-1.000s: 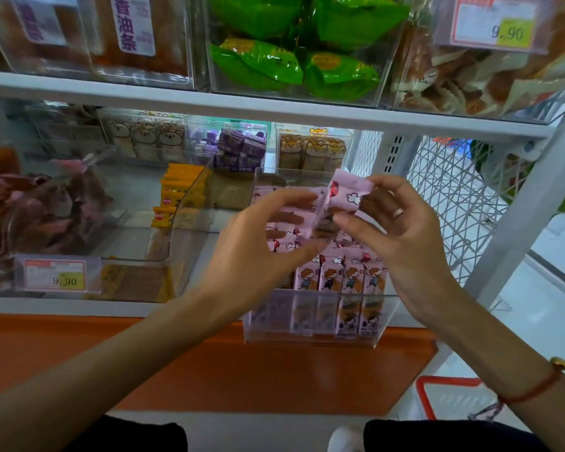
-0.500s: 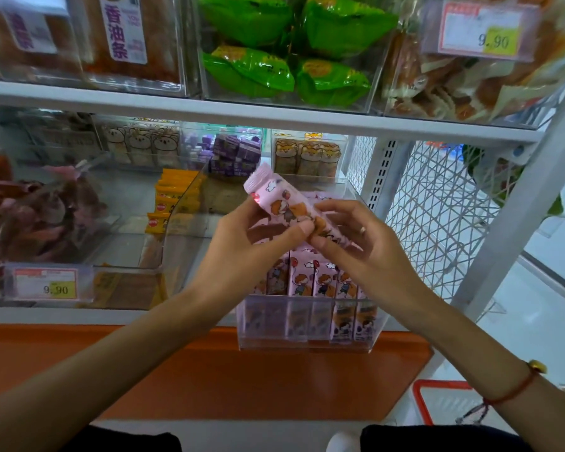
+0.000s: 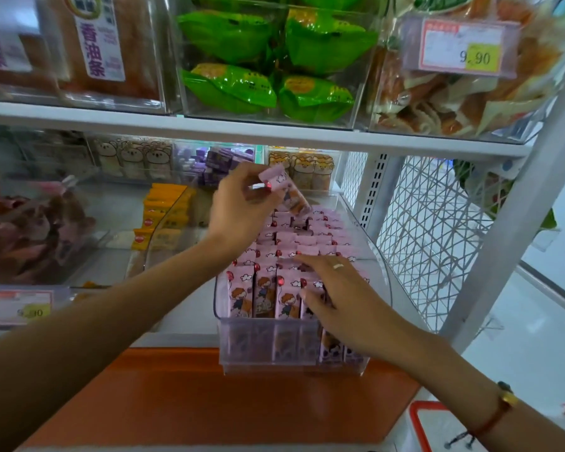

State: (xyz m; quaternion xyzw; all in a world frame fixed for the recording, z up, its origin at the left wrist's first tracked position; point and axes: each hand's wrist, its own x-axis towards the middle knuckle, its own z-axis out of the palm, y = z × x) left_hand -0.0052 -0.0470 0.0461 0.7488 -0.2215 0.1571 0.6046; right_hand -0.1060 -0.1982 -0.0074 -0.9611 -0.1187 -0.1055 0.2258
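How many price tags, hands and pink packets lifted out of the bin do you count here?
Price tags: 2
Hands, left hand and right hand: 2
Pink packet lifted above the clear bin: 1
Total: 5

Bright, even light fills the scene, strongest off the washed-out pale floor [image 3: 535, 347] at the right; shadows are faint. The clear plastic bins [image 3: 363, 93] carry milky glare, while the pink-framed price label [image 3: 18, 306] at the left edge and the small pink snack packet [image 3: 289, 194] in the left hand [image 3: 238, 210] are smeared by blur. The wide lens tilts the white metal shelf post [image 3: 516, 223] at the right edge.
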